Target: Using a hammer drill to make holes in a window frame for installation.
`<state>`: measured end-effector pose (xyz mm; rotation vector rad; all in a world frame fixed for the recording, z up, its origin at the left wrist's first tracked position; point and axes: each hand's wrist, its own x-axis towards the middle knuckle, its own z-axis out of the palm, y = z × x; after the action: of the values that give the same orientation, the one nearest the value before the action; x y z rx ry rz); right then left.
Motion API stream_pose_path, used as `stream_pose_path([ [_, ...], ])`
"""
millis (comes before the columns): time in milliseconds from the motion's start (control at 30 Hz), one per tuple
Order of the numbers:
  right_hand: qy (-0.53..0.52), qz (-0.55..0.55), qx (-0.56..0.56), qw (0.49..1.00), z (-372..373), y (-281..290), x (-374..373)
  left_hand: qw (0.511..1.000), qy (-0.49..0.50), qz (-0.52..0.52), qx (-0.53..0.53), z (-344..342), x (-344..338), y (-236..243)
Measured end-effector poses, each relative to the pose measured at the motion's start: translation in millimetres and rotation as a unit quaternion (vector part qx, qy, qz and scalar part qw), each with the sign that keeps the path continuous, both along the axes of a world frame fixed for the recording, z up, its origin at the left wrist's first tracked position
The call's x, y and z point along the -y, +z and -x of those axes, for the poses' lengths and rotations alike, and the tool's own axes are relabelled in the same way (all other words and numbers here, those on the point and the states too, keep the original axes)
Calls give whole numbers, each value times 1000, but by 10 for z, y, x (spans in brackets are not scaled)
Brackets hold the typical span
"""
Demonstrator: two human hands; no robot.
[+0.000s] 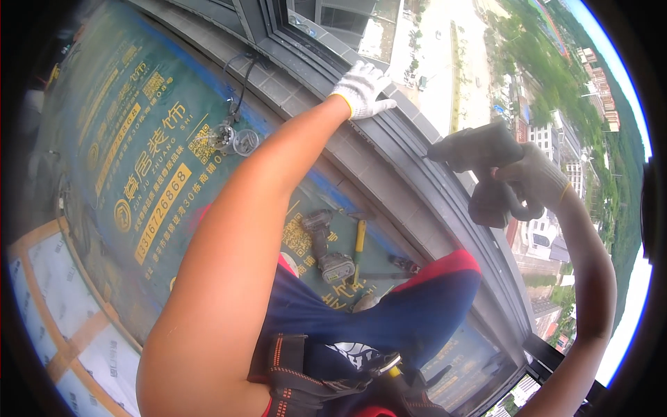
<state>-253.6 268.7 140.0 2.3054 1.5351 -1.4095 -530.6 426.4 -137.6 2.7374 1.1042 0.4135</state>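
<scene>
My left hand [365, 92], in a white knit glove, rests on the grey metal window frame [323, 61], fingers apart. My right hand [538, 174], gloved, grips a dark grey power drill [479, 146], held over the window opening and blurred. Below my left arm, a second grey drill [333, 264] lies on the printed green floor sheet [132, 160], beside a hammer with a yellow handle [360, 236] and a small dark tool [403, 263]. Clear containers of small hardware [244, 142] sit near the sill.
A tiled ledge [375, 187] runs along the frame. Beyond it is a steep drop to a street, trees and buildings [559, 153]. A wood-framed panel [59, 292] lies at lower left. My knee and a tool belt [292, 375] occupy the lower middle.
</scene>
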Motion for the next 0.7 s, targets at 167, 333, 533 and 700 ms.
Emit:
stream_pose_path([
  [167,-97,21,-15,995,284,208,52,999,-26,-28,26,241,-224,-138],
  [333,-174,74,-28,982,323,222,70,997,-52,-22,50,249,-302,-136],
  [533,-185,-1,-87,979,390,257,129,995,-73,-29,63,261,-331,-177],
  [700,-204,25,-95,974,203,254,132,998,-66,21,11,211,-317,-89],
])
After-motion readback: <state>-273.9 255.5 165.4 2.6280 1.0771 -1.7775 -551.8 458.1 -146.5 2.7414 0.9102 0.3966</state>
